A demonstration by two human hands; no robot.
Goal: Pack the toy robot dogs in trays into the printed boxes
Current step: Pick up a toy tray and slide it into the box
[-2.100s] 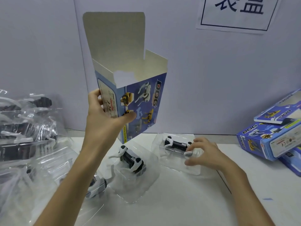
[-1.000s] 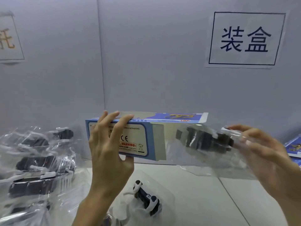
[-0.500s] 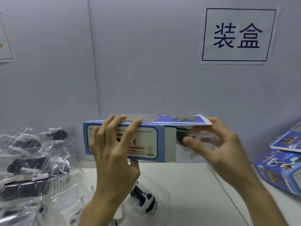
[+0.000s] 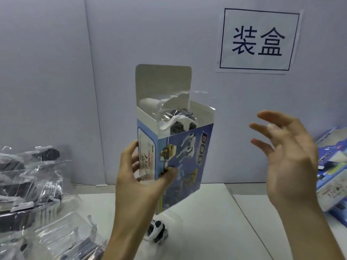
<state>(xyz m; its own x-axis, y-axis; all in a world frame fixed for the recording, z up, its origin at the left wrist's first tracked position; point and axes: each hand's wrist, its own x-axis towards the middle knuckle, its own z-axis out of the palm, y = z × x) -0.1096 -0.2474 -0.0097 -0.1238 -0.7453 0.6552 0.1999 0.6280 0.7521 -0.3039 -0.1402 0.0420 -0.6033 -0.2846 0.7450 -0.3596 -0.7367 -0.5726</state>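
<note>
Left hand (image 4: 135, 178) holds box (image 4: 187, 154) upright; right hand (image 4: 288, 158) splayed.

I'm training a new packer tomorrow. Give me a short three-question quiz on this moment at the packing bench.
1. Fill in: the right hand holds ___.
2. Which holds the box? A) left hand B) right hand C) both
3. True or false: the dog in its tray is inside the box, and the top flap stands open.
Key: 1 nothing; 2 A; 3 true.
</note>
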